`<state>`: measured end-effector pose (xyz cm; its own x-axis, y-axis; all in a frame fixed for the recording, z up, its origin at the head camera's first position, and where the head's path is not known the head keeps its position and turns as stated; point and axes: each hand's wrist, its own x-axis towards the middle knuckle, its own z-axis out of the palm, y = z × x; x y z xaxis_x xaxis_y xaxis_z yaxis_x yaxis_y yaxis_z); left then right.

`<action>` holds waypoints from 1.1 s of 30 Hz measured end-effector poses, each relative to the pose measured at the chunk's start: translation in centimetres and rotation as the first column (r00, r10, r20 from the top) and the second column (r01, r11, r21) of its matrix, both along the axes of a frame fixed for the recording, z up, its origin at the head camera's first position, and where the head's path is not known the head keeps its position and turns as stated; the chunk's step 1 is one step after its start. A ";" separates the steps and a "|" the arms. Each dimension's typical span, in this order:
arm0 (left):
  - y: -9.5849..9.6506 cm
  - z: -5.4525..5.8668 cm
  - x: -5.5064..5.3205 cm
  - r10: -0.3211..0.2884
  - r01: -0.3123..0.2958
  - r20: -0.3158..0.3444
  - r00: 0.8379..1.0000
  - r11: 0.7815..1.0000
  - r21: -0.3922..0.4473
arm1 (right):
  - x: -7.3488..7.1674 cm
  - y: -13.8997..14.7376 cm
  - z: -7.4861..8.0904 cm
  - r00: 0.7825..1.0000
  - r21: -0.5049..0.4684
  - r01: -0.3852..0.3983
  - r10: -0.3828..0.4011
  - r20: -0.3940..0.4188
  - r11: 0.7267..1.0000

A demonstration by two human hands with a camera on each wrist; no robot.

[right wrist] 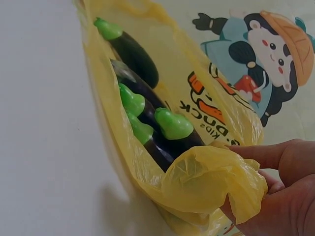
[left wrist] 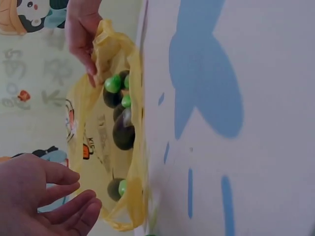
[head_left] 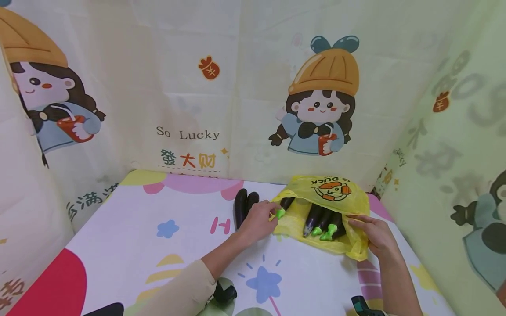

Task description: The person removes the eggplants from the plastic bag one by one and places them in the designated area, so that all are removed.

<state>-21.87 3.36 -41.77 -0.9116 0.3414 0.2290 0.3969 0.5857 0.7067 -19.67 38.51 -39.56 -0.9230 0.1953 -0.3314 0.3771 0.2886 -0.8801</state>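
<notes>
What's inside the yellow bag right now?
Five eggplants show: four green-capped, one with a bare end facing the opening. The yellow bag covers its own deeper part; whether more lie there can't be seen.

place: booth-like enclosure, wider room type unclear | walls (head_left: 257,79): creased cloth with cartoon figures (head_left: 322,103), "So Lucky" lettering (head_left: 188,133) | bench (head_left: 130,228): printed in pastel shapes

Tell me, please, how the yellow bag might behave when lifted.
The yellow bag looks floppy, since its thin film bunches at the right hand. It would probably sag under the eggplants inside, which might slide out through its open mouth.
</notes>
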 end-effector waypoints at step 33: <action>5.4 -1.9 -2.6 -0.043 0.065 0.138 0.990 0.985 -0.161 | -0.1 -0.2 -0.3 1.000 -0.008 0.011 -0.011 -0.012 1.000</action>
